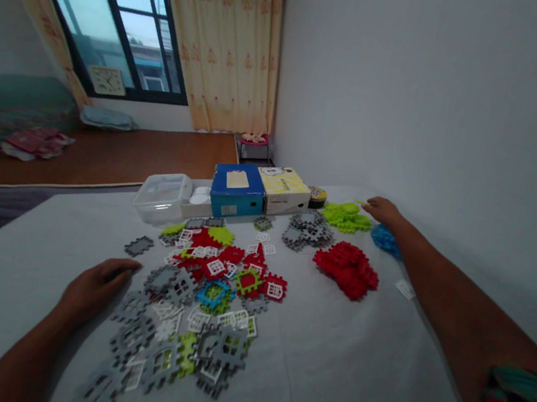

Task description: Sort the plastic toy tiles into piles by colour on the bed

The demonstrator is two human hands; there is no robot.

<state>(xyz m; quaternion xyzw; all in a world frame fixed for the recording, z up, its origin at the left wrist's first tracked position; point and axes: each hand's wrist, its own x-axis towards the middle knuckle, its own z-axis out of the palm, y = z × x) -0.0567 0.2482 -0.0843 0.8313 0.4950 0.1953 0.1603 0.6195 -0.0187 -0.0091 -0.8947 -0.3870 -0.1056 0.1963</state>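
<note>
My right hand [384, 211] reaches to the far right of the table, fingertips closed on a lime-green plastic building piece [361, 203] at the edge of the lime-green pile [347, 217]. Below that wrist lies a blue pile [386, 240], partly behind the forearm. My left hand [100, 286] rests at the left of a mixed heap, its fingers drawn together; whether something is between them is hidden. Close to it are grey toothed pieces [132, 307]. The heap also holds red pieces [205, 240], white window frames [216, 268] and a blue frame piece [213, 293].
A red pile [347, 269] and a grey pile [309, 230] stand right of the heap. Along the back are a clear plastic tub [162, 197], a blue box [238, 190], a yellow-white box [283, 190] and a round tin [317, 197]. A wall [443, 107] borders the right side.
</note>
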